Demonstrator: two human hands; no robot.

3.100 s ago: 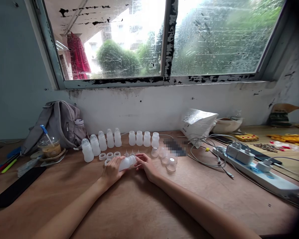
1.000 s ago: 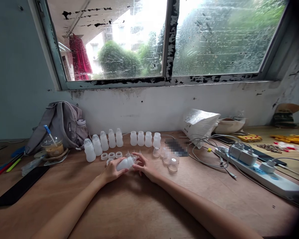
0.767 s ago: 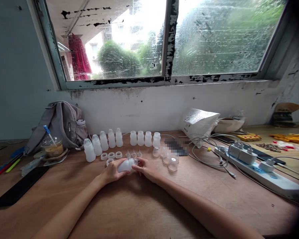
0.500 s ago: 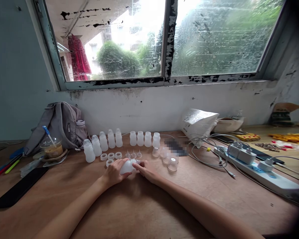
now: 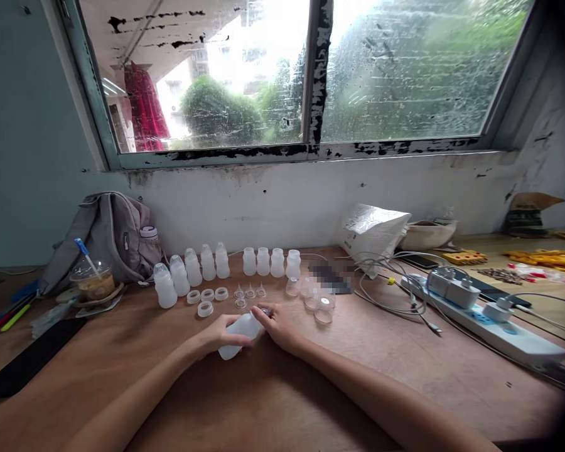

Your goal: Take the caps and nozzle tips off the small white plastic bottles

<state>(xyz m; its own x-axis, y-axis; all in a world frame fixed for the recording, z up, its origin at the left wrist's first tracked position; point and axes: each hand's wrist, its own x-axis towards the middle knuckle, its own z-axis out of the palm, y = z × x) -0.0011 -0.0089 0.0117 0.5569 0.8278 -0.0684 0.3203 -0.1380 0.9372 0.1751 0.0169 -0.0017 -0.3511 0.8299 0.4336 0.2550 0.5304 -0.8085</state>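
A frosted white baby bottle (image 5: 238,336) lies tilted between my hands, its base toward me on the left and its top up to the right. My left hand (image 5: 222,334) is closed around the body. The fingers of my right hand (image 5: 275,323) close over the top end and hide most of it. Just beyond are several clear nipples (image 5: 249,292) and several white collar rings (image 5: 205,308). Capped bottles (image 5: 193,268) stand in a slanting line at the back left, and open-necked bottles (image 5: 277,263) in a row to their right.
Clear domed caps (image 5: 323,311) lie right of my hands. Farther right are tangled cables (image 5: 390,295) and a white power strip (image 5: 489,326). On the left stand an iced drink cup (image 5: 91,279), a grey backpack (image 5: 108,238) and a black flat strip (image 5: 32,361).
The bottle has come slightly nearer to me, and more of its body shows. My left hand has shifted lower along it, while my right hand stays at the top end.
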